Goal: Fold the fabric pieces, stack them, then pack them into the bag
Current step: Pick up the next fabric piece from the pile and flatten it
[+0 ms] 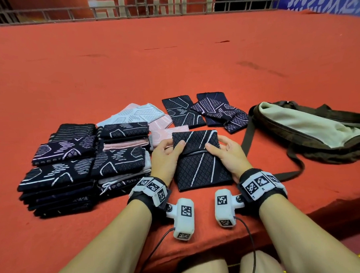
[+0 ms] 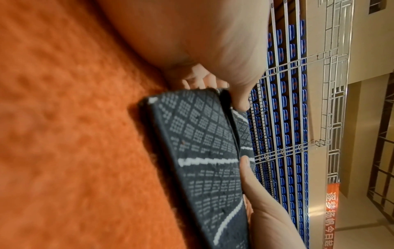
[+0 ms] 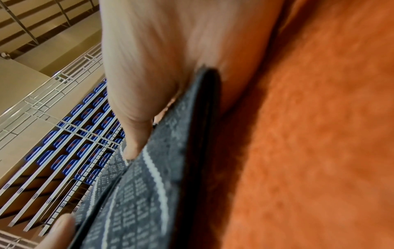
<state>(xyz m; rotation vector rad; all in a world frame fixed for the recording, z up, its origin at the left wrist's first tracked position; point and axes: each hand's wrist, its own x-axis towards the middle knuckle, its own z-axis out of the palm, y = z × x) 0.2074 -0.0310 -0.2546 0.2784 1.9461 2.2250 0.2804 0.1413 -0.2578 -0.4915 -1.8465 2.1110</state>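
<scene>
While both hands (image 1: pixel 198 154) pinch dark fabric (image 1: pixel 199 162), bag (image 1: pixel 312 129) gapes, pale lining showing.

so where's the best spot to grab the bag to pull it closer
Probably the dark strap, where it lies loose on the red cloth beside the right hand. Come from the bag's left: fingers can slip under that free strip, while the body lies slumped and open.

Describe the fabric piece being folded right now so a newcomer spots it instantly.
On the red carpeted table, between the folded stacks and the bag, lies a dark piece. Unlike its neighbours, both hands, left hand and right hand, pinch its half-folded top flap.
</scene>
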